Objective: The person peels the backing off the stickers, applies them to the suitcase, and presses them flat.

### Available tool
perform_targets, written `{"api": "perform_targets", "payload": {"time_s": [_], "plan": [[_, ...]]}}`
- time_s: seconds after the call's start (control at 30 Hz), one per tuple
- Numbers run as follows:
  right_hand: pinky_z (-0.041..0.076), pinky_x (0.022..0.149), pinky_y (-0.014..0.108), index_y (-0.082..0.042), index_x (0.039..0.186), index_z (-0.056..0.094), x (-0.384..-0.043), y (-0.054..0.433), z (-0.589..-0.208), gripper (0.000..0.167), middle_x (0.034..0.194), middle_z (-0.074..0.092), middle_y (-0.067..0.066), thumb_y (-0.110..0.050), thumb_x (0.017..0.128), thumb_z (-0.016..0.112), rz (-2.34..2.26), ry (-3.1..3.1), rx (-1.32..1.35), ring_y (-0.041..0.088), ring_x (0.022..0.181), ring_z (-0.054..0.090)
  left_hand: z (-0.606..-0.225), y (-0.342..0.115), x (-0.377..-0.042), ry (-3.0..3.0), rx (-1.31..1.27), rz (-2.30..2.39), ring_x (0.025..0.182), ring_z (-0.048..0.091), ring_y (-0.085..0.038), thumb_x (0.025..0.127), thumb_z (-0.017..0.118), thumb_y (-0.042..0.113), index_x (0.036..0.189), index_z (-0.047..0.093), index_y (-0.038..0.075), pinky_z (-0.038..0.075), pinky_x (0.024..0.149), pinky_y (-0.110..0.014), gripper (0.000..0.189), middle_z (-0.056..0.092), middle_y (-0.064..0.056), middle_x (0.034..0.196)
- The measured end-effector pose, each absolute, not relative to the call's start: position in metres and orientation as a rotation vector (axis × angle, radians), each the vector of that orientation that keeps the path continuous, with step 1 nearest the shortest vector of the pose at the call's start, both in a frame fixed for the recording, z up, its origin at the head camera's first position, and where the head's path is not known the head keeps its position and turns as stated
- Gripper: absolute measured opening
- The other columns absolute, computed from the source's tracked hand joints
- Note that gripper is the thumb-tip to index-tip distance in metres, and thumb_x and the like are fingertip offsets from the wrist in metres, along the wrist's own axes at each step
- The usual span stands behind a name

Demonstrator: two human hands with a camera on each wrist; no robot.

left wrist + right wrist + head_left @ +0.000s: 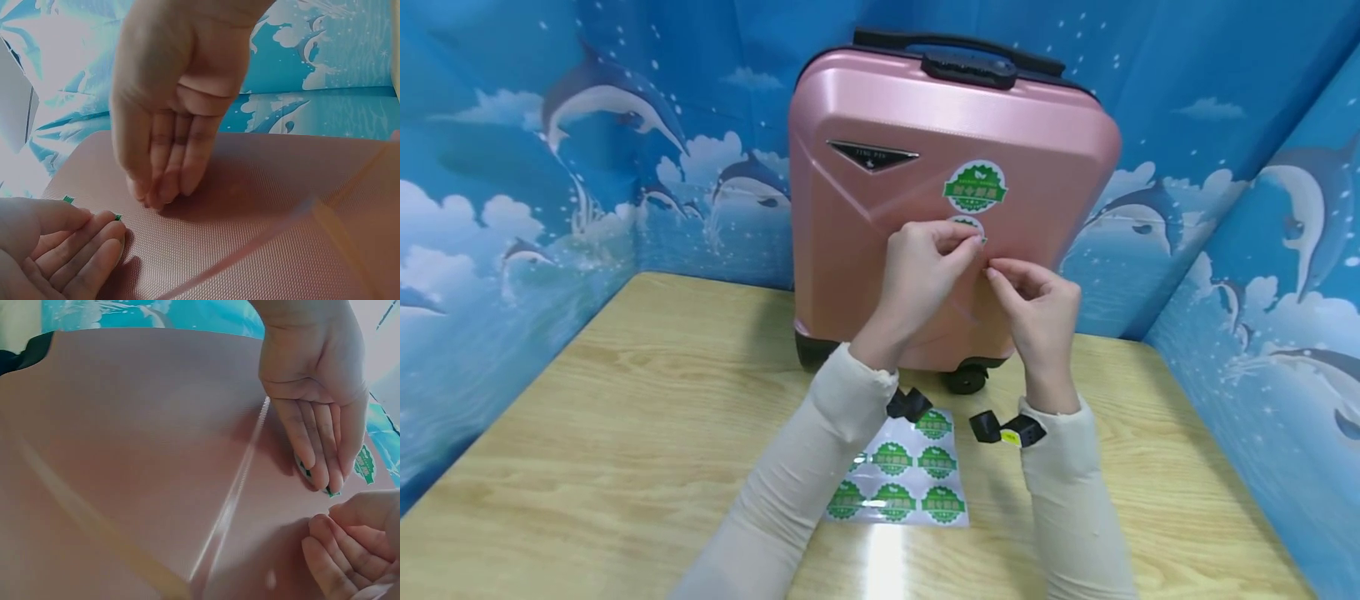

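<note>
A pink suitcase (pixel 850 250) stands upright, with a round green-and-white sticker (pixel 975 187) on its front. Just below that lies a second sticker (pixel 966 221), largely covered by my left hand (pixel 917 271). My left thumb and index finger pinch at its edge, where a bit of green shows by the fingertips. Close beside, lower and to the right, is my right hand (pixel 1037 304), its thumb and index tips together at the suitcase's surface and nothing visible between them. In the right wrist view the left fingers (pixel 322 444) overlap the second sticker.
A sheet of green stickers (pixel 917 475) lies on the wooden table (pixel 625 433) in front of the suitcase, partly under my left forearm. Blue dolphin-print curtains (pixel 700 108) enclose the back and sides. The suitcase has a black top handle (pixel 958 42) and a black wheel (pixel 966 379).
</note>
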State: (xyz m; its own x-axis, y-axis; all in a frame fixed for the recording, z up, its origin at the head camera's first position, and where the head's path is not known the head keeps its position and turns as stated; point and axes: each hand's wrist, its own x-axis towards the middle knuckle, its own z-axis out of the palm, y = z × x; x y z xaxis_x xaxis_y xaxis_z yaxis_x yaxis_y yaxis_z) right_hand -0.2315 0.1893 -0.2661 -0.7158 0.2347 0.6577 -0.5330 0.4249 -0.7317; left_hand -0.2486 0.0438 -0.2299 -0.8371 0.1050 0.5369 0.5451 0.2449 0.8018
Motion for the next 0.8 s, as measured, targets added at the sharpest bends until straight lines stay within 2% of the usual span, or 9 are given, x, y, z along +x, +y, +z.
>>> {"api": "perform_targets", "payload": {"time_s": [0.13, 0.23, 0.33, 0.43, 0.53, 0.8], "plan": [[0.049, 0.064, 0.016, 0.001, 0.092, 0.074, -0.227, 0.196, -0.272, 0.018, 0.075, 0.069, -0.012, -0.014, 0.082, 0.073, 1.392, -2.005, 0.245, 0.004, 0.067, 0.064, -0.231, 0.045, -0.247, -2.179, -0.597, -1.573, 0.075, 0.062, 0.001, 0.089, 0.066, 0.022, 0.099, 0.075, 0.011, 0.045, 0.061, -0.016, 0.017, 0.073, 0.004, 0.093], [0.045, 0.057, 0.016, 0.0, 0.092, 0.074, -0.222, 0.202, -0.278, 0.018, 0.073, 0.068, -0.015, -0.015, 0.082, 0.073, 1.386, -2.066, 0.229, 0.005, 0.062, 0.061, -0.234, 0.046, -0.247, -2.187, -0.613, -1.525, 0.073, 0.061, 0.0, 0.089, 0.065, 0.022, 0.1, 0.075, 0.012, 0.044, 0.06, -0.015, 0.017, 0.073, 0.004, 0.093], [0.039, 0.049, 0.018, -0.002, 0.092, 0.074, -0.219, 0.208, -0.284, 0.018, 0.073, 0.069, -0.01, -0.017, 0.083, 0.073, 1.362, -2.136, 0.222, 0.01, 0.059, 0.058, -0.236, 0.045, -0.247, -2.171, -0.632, -1.51, 0.077, 0.064, 0.0, 0.089, 0.065, 0.021, 0.101, 0.074, 0.01, 0.047, 0.064, -0.014, 0.018, 0.073, 0.002, 0.095], [0.038, 0.046, 0.021, -0.004, 0.093, 0.074, -0.216, 0.214, -0.291, 0.02, 0.076, 0.07, -0.003, -0.021, 0.084, 0.073, 1.366, -2.215, 0.21, 0.017, 0.061, 0.057, -0.24, 0.042, -0.246, -2.14, -0.641, -1.515, 0.078, 0.065, 0.0, 0.089, 0.065, 0.02, 0.1, 0.074, 0.01, 0.049, 0.065, -0.014, 0.018, 0.073, 0.001, 0.095], [0.041, 0.049, 0.022, -0.005, 0.096, 0.074, -0.214, 0.219, -0.299, 0.024, 0.081, 0.071, 0.005, -0.025, 0.084, 0.072, 1.397, -2.302, 0.199, 0.02, 0.067, 0.06, -0.243, 0.036, -0.244, -2.117, -0.642, -1.53, 0.078, 0.066, -0.001, 0.089, 0.066, 0.019, 0.1, 0.075, 0.009, 0.05, 0.067, -0.015, 0.018, 0.073, 0.0, 0.093], [0.047, 0.057, 0.021, -0.002, 0.099, 0.072, -0.211, 0.225, -0.322, 0.026, 0.085, 0.07, 0.016, -0.025, 0.086, 0.07, 1.444, -2.438, 0.235, 0.013, 0.07, 0.064, -0.251, 0.023, -0.243, -2.103, -0.645, -1.602, 0.079, 0.067, -0.005, 0.087, 0.068, 0.017, 0.099, 0.074, 0.006, 0.052, 0.07, -0.018, 0.017, 0.073, -0.003, 0.092]]}}
